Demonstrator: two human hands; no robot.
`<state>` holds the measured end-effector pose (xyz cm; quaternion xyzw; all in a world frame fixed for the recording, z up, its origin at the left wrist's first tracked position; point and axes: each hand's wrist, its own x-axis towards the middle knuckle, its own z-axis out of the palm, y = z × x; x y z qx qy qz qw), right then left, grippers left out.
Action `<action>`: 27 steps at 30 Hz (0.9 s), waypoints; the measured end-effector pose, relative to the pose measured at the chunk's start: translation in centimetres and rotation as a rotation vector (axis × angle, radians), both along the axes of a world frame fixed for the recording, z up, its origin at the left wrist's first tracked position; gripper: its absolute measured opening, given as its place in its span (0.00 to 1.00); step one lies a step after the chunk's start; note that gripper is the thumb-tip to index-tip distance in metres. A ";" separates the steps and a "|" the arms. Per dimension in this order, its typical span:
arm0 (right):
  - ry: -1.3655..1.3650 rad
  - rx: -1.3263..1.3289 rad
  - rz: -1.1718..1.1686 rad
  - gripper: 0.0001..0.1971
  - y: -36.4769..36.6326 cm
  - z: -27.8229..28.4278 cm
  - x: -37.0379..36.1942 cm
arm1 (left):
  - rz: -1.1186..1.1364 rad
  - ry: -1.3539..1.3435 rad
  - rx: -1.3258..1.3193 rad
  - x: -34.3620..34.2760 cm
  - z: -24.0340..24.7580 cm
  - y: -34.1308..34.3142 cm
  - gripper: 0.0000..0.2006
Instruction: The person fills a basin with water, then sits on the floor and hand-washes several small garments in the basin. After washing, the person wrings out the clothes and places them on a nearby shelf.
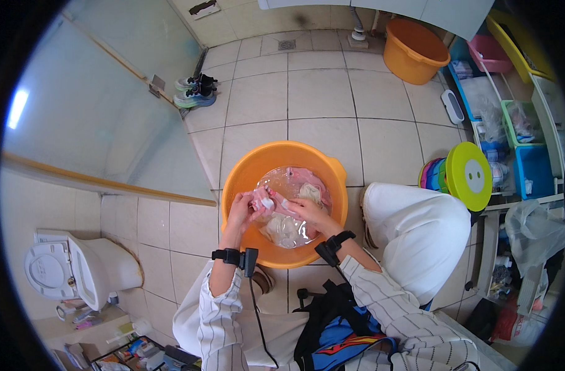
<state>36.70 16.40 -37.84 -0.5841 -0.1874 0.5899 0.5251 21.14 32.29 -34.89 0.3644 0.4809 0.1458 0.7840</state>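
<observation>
An orange plastic basin [239,161] holding water stands on the floor before me. Over its left side, my left hand [240,211] is closed on a small pink cloth [262,196] with a white patch on it. My right hand [308,210] reaches in from the right, its fingers closed on the other end of that cloth. Pink fabric [304,175] lies in the water at the back. A whitish piece of fabric [282,230] floats below my hands, and a cream piece [310,193] sits at the right. Which garments they are, I cannot tell.
A taller orange tub [416,51] stands by the far wall. A round stool with a lime-green top [468,176] and shelves with bins [532,173] are at the right. Shoes [196,93] lie by the glass partition [109,111]. A toilet [78,269] is at the left.
</observation>
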 end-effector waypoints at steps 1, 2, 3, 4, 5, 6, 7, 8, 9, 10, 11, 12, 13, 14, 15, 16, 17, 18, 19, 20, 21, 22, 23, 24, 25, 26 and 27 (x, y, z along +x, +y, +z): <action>-0.216 0.023 0.048 0.18 -0.2 0.0 0.4 | -0.062 0.000 -0.027 -0.2 0.3 0.3 0.05; -0.436 0.079 0.090 0.18 -0.4 0.0 0.8 | -0.125 -0.007 -0.051 -0.4 0.5 0.6 0.05; -0.663 0.112 0.166 0.19 -0.5 -0.1 1.1 | -0.145 0.032 -0.051 -0.6 0.6 0.7 0.06; -0.695 0.086 0.126 0.19 -0.6 -0.2 1.2 | -0.165 0.063 -0.047 -0.7 0.7 0.9 0.06; -0.734 0.036 0.120 0.18 -0.6 -0.3 1.2 | -0.176 0.088 -0.038 -0.7 0.6 0.9 0.06; -0.779 -0.020 0.118 0.18 -0.5 -0.4 1.0 | -0.119 0.069 -0.009 -0.6 0.4 0.8 0.05; -0.671 -0.052 0.131 0.19 -0.4 -0.5 0.6 | -0.053 0.043 0.024 -0.3 0.1 0.6 0.05; -0.568 -0.089 0.148 0.20 -0.1 -0.5 0.2 | 0.018 0.027 0.046 0.0 -0.2 0.2 0.05; -0.479 -0.154 0.135 0.21 0.0 -0.4 -0.5 | 0.053 -0.031 0.114 0.5 -0.5 -0.3 0.05; -0.176 -0.116 0.071 0.21 0.2 -0.3 -1.0 | 0.092 -0.079 0.169 1.1 -0.8 -1.0 0.05; 0.112 -0.104 -0.023 0.22 0.4 0.0 -1.6 | 0.130 -0.137 0.196 1.6 -0.9 -1.6 0.06; 0.418 -0.110 -0.097 0.22 0.4 0.3 -2.1 | 0.021 -0.090 0.459 2.0 -0.8 -2.2 0.06; 0.578 -0.005 -0.152 0.23 0.6 0.6 -2.0 | -0.091 -0.048 0.693 2.3 -0.5 -2.8 0.07; 0.756 0.081 -0.187 0.24 0.8 1.0 -1.9 | -0.220 0.035 0.875 2.8 -0.1 -3.4 0.08; 0.946 0.138 -0.226 0.24 0.7 1.4 -1.5 | -0.315 0.111 1.123 2.7 0.7 -4.0 0.09; 1.026 0.194 -0.222 0.25 0.7 1.7 -1.1 | -0.438 0.097 1.223 2.6 1.6 -4.5 0.09; 1.120 0.229 -0.221 0.25 0.5 2.0 -0.5 | -0.564 0.082 1.321 2.7 2.6 -5.0 0.09; 1.227 0.346 -0.197 0.25 0.3 2.2 0.0 | -0.694 0.064 1.417 2.7 3.6 -5.2 0.10; 1.151 0.318 -0.226 0.27 0.1 2.4 0.2 | -0.852 0.090 1.515 2.7 4.6 -5.4 0.13; 0.984 0.292 -0.274 0.24 0.0 2.4 0.4 | -0.909 0.114 1.614 2.7 5.6 -5.4 0.15; 0.807 0.342 -0.309 0.22 -0.1 2.4 0.4 | -0.966 0.141 1.712 2.7 6.5 -5.5 0.16; 0.745 0.312 -0.323 0.20 -0.1 2.3 0.4 | -1.038 0.174 1.828 2.7 7.1 -5.5 0.17; 0.708 0.286 -0.334 0.18 -0.1 2.2 0.4 | -1.043 0.127 1.660 2.6 7.9 -5.1 0.19; 0.785 0.173 -0.324 0.17 -0.1 2.1 0.6 | -1.057 0.086 1.510 2.6 8.5 -4.6 0.22; 0.833 0.028 -0.352 0.15 0.0 2.2 0.7 | -1.093 0.124 1.308 2.7 8.9 -4.5 0.24; 0.847 0.090 -0.239 0.14 0.0 2.3 1.0 | -0.990 0.105 1.456 2.8 9.1 -4.3 0.25; 0.832 0.121 -0.166 0.13 0.1 2.7 1.3 | -0.908 0.163 1.548 2.9 9.2 -4.2 0.26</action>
